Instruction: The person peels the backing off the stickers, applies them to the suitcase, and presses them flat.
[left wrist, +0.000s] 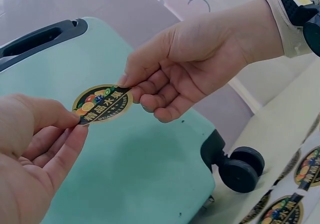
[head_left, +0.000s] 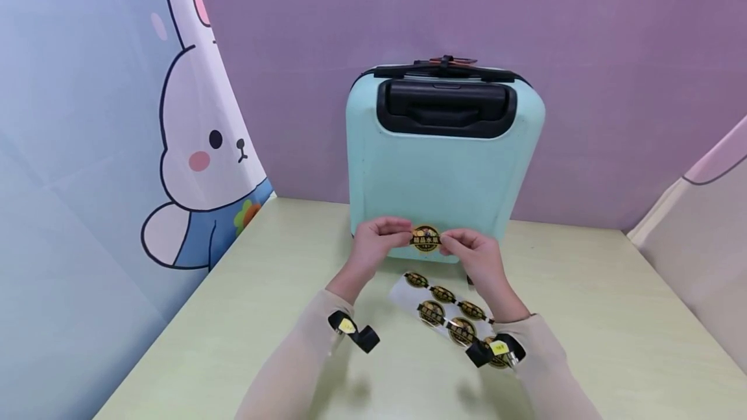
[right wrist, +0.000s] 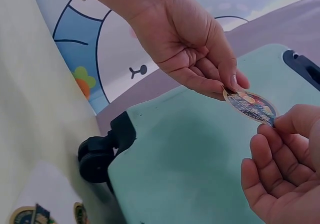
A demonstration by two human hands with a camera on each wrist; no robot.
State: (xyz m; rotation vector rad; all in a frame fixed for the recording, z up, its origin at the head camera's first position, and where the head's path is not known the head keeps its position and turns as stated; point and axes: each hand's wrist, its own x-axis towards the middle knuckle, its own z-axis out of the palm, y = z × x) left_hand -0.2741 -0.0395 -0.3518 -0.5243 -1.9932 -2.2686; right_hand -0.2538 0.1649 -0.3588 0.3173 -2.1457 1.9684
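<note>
A round black-and-gold sticker (head_left: 426, 238) with a fruit picture and lettering is stretched between both hands, in front of the lower part of a mint-green suitcase (head_left: 434, 180). My left hand (head_left: 379, 242) pinches its left end between thumb and fingers. The right hand (head_left: 475, 255) pinches the opposite end the same way. In the left wrist view the sticker (left wrist: 102, 103) faces the camera with its print showing. Seen from the right wrist, the sticker (right wrist: 251, 106) is tilted, held off the suitcase shell (right wrist: 200, 149).
A white sheet of several similar stickers (head_left: 432, 312) lies on the pale table (head_left: 262, 342), partly under the right forearm. The suitcase stands upright, its black handle (head_left: 446, 109) on top and a black wheel (left wrist: 240, 169) at the bottom. Behind hang a purple backdrop (head_left: 292, 83) and a rabbit-print cloth (head_left: 192, 128).
</note>
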